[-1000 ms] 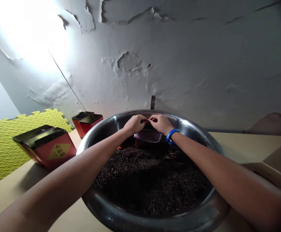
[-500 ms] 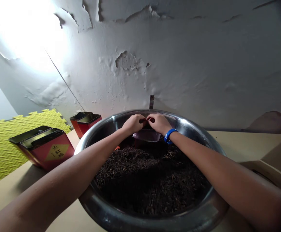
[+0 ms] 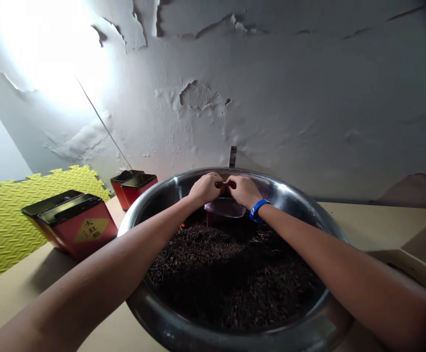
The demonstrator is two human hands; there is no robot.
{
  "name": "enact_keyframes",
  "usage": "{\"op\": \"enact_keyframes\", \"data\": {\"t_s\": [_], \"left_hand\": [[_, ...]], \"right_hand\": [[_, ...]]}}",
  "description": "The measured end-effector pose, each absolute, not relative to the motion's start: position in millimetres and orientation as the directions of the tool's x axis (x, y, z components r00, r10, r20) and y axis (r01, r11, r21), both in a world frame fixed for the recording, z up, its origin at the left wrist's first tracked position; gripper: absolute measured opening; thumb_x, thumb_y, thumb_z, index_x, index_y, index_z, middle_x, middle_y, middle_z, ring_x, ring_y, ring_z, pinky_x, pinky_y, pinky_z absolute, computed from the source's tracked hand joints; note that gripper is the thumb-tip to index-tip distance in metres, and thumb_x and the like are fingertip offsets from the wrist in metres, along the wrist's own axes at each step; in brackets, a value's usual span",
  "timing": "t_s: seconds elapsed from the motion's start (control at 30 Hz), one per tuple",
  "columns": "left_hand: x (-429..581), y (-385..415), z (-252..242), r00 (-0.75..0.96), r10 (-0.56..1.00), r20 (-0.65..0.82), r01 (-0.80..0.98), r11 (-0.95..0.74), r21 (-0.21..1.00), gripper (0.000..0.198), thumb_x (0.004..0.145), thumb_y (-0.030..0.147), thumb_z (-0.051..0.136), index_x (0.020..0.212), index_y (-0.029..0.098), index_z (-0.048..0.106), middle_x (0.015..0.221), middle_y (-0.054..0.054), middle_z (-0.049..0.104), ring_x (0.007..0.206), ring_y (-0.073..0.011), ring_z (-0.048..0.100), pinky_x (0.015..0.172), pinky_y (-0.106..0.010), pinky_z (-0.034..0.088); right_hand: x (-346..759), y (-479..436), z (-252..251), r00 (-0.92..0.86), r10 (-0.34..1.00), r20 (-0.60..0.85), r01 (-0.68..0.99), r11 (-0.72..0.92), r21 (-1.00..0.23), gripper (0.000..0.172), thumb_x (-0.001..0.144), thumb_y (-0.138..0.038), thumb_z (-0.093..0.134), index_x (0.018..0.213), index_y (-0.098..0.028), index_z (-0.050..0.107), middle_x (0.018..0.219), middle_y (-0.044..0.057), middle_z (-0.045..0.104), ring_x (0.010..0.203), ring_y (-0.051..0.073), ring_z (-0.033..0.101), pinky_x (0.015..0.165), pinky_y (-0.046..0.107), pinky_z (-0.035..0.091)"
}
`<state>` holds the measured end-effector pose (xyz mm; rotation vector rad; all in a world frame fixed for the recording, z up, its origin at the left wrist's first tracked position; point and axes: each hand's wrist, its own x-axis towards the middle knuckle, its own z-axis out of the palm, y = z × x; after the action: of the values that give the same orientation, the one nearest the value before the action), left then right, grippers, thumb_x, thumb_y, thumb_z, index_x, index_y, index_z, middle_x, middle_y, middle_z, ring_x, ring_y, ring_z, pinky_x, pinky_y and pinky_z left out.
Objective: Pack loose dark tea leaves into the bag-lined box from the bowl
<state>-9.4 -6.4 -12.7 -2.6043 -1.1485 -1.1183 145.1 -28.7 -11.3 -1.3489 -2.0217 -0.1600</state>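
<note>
Both of my hands meet over the far side of a large steel basin (image 3: 139, 313) that holds dark loose tea leaves (image 3: 216, 264). My left hand (image 3: 208, 188) is pinched closed at the top edge of a clear plastic bag (image 3: 224, 210). Close beside it, my right hand (image 3: 245, 189), with a blue wristband (image 3: 259, 210), pinches the same edge. Below the clear plastic shows a dark red box-like container (image 3: 213, 222), low in the basin among the leaves. Fingers and shadow hide the exact grip and most of the container.
Red tea tins (image 3: 94, 230) with black rims stand left of the basin, and smaller red tins (image 3: 134, 188) behind them. A yellow foam mat (image 3: 0, 220) lies at the far left. At right is a wooden tray (image 3: 414, 264). The peeling wall (image 3: 289, 107) rises behind.
The whole view has shifted slightly, so things sit a little farther right and lower. Both hands keep their pinch close together over the plastic, with only slight finger movement.
</note>
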Motion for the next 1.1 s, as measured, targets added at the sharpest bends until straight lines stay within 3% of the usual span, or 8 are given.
{"op": "enact_keyframes", "data": {"t_s": [0.27, 0.47, 0.7, 1.1], "left_hand": [[-9, -10, -13, 0.456, 0.603, 0.655, 0.64, -0.733, 0.23, 0.014, 0.069, 0.023, 0.054, 0.075, 0.015, 0.064, 0.09, -0.004, 0.059, 0.068, -0.0114, 0.054, 0.067, -0.023, 0.045], [-8, -7, -13, 0.445, 0.598, 0.666, 0.651, -0.727, 0.218, 0.015, 0.07, 0.022, 0.053, 0.078, 0.016, 0.065, 0.087, -0.005, 0.059, 0.072, -0.0127, 0.054, 0.067, -0.024, 0.044], [-10, -6, -13, 0.493, 0.553, 0.672, 0.622, -0.764, 0.173, 0.016, 0.075, 0.022, 0.051, 0.075, 0.016, 0.065, 0.081, -0.004, 0.06, 0.077, -0.0142, 0.054, 0.071, -0.025, 0.043], [-13, -4, -13, 0.476, 0.584, 0.657, 0.621, -0.753, 0.219, 0.021, 0.075, 0.015, 0.046, 0.082, 0.019, 0.066, 0.087, -0.003, 0.062, 0.084, -0.0155, 0.055, 0.078, -0.026, 0.042]], "right_hand": [[142, -31, -11, -0.224, 0.755, 0.616, 0.861, 0.449, -0.239, 0.012, 0.072, -0.022, 0.05, 0.078, -0.021, 0.061, 0.076, 0.003, 0.064, 0.073, 0.016, 0.057, 0.062, 0.023, 0.036], [144, -31, -10, -0.211, 0.762, 0.613, 0.852, 0.451, -0.268, 0.014, 0.075, -0.022, 0.05, 0.08, -0.021, 0.062, 0.079, 0.004, 0.064, 0.075, 0.015, 0.057, 0.068, 0.023, 0.038], [150, -23, -13, -0.269, 0.721, 0.639, 0.833, 0.507, -0.222, 0.013, 0.076, -0.021, 0.049, 0.082, -0.021, 0.06, 0.082, 0.003, 0.064, 0.077, 0.015, 0.056, 0.071, 0.024, 0.039], [151, -21, -12, -0.312, 0.699, 0.644, 0.775, 0.579, -0.253, 0.016, 0.076, -0.018, 0.047, 0.082, -0.02, 0.061, 0.082, 0.002, 0.064, 0.076, 0.013, 0.056, 0.071, 0.022, 0.039]]}}
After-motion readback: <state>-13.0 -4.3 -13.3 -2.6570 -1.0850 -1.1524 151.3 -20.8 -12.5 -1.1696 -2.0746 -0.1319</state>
